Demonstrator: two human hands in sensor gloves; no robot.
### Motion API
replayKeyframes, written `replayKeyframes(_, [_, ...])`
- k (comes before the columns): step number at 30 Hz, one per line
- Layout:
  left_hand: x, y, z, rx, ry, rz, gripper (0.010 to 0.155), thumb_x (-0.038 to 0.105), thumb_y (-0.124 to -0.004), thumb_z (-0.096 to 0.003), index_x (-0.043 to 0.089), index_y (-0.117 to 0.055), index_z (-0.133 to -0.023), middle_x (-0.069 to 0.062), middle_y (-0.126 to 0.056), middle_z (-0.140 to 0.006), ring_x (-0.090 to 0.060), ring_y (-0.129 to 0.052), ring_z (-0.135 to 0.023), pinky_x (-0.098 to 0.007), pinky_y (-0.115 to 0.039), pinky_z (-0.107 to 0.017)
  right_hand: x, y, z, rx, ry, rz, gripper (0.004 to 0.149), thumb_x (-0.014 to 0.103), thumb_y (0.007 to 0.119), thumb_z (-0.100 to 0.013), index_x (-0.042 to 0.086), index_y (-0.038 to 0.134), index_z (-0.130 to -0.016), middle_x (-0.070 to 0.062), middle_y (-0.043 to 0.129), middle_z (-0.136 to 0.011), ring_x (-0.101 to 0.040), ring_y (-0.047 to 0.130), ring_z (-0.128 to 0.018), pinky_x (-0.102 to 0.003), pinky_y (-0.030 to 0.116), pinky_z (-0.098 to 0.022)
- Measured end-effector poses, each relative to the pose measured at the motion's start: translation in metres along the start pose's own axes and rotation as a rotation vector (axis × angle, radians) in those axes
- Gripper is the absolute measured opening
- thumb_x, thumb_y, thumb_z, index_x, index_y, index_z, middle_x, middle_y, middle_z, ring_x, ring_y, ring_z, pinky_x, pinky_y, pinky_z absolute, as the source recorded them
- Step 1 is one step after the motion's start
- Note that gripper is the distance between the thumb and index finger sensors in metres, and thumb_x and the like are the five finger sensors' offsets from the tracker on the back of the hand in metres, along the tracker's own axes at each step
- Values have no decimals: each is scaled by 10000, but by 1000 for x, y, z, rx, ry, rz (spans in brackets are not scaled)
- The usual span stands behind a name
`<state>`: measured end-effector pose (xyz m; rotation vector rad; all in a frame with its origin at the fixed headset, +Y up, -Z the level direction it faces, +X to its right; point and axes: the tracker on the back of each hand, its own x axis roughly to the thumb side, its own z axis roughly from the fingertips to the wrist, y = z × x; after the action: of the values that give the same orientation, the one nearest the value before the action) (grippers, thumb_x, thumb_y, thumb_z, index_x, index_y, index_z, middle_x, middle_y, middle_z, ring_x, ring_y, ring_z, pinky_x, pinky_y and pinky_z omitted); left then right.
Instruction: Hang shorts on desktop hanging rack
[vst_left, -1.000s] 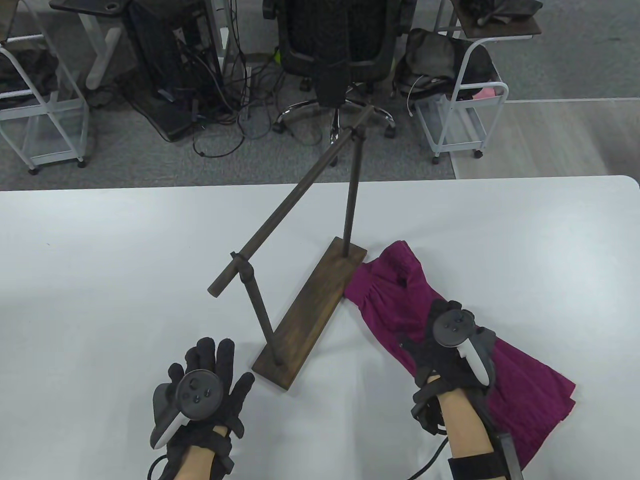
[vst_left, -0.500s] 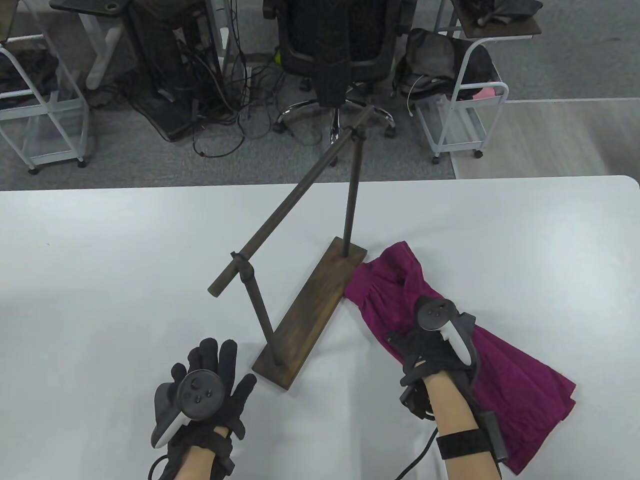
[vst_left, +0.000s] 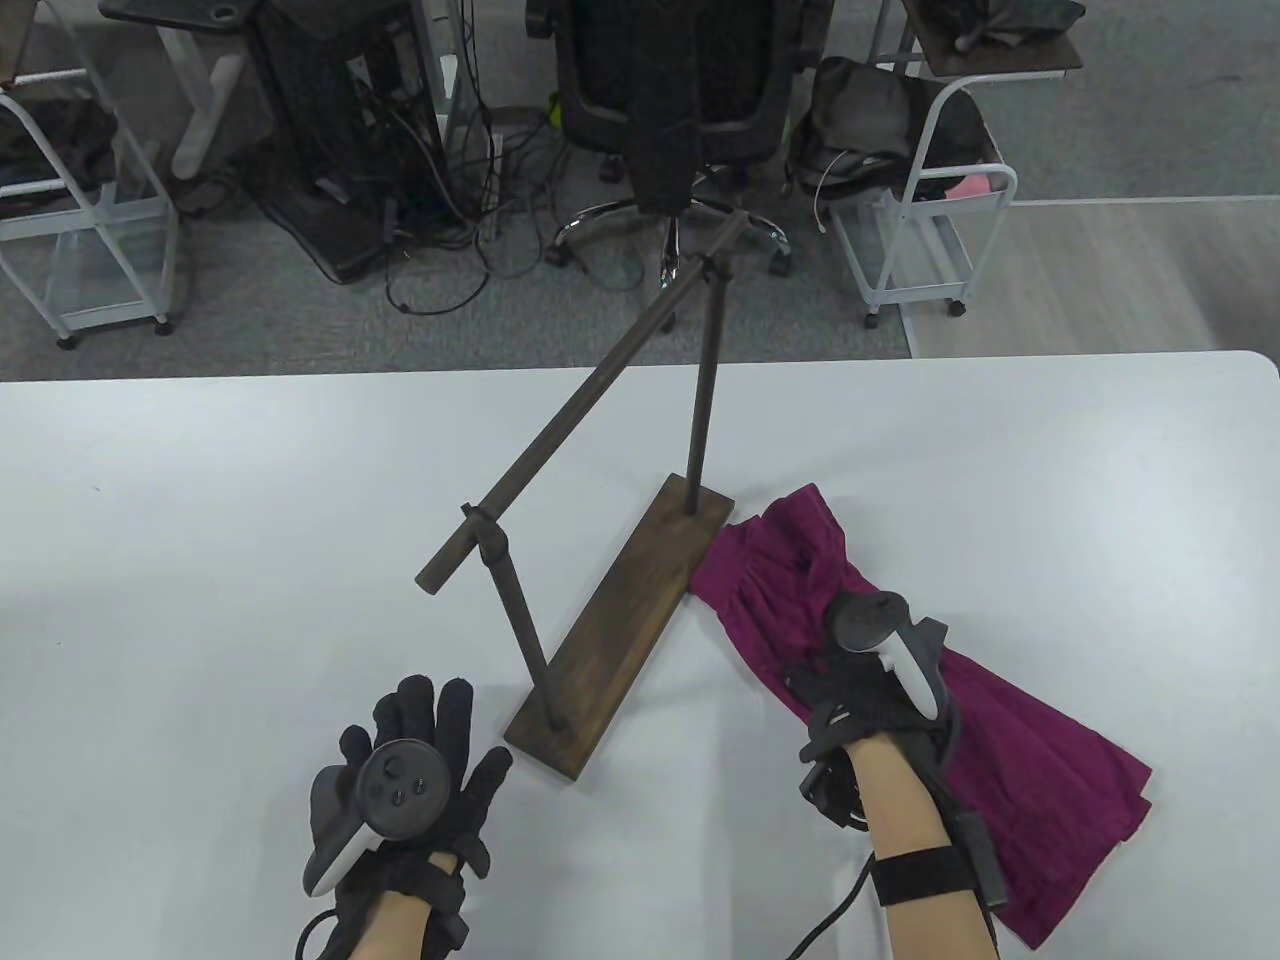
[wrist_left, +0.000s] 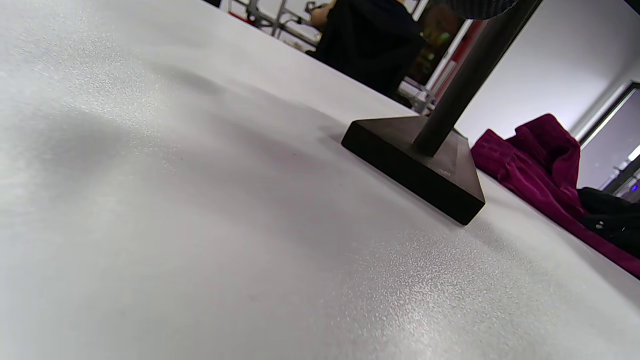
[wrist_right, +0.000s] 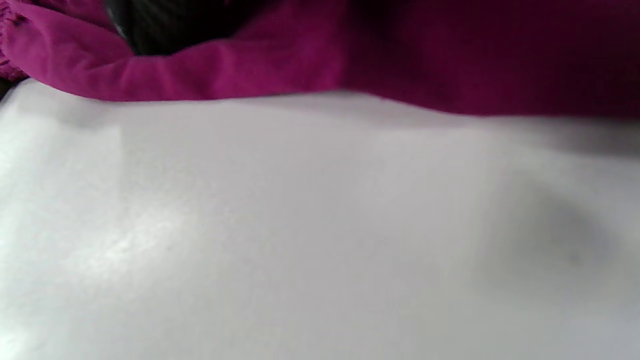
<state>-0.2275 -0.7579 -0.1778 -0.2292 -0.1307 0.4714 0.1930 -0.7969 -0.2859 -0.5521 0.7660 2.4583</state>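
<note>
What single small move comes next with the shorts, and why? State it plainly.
Probably close the right hand on the magenta shorts and lift. It rests on them near their waistband end, and they lie flat on the table beside the rack, whose bar is bare. The left hand lies flat, idle.

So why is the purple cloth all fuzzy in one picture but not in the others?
Right wrist view: the camera sits very near the shorts, so the cloth is out of focus and dark at the top. Table view: sharp, with even light, and the right hand rests on the shorts. Left wrist view: the rack base is fairly crisp, the white table sparkles with glare, and the far room blurs.
</note>
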Motion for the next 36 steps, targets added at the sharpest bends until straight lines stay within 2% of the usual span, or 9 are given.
replayKeyframes(7, [-1,0,0,2,11,-12,784,552,-520,-614,106,-187,-1166,-296,-28,-1146,-589,-106,-1067,-800,-43,-662,1,-3,3,-48,10,7,703,422,638,-611,495,89,-1045,99,-125,-1136,-229,-124,-1068,-551,-105,-782])
replayKeyframes(11, [-1,0,1,8,19,-31,781,550,-519,-615,113,-179,-1165,-285,-17,-1146,-576,-83,-1069,-795,-25,-657,6,-4,8,-124,-13,98,653,373,630,-625,470,158,-1066,40,4,-1153,-280,59,-1047,-523,55,-819])
replayKeyframes(21, [-1,0,1,11,26,-52,780,548,-520,-615,115,-176,-1165,-273,-1,-1144,-554,-45,-1071,-788,-11,-653,22,0,21,-268,-6,233,576,260,629,-650,421,284,-1083,-27,315,-1115,-272,445,-932,-478,385,-779])
replayKeyframes(36, [-1,0,1,12,18,-41,781,549,-519,-615,116,-172,-1164,-274,0,-1144,-556,-45,-1070,-789,-12,-653,16,-8,27,-312,-42,105,514,241,608,-637,364,355,-1068,-38,374,-1096,-254,524,-904,-461,454,-755])
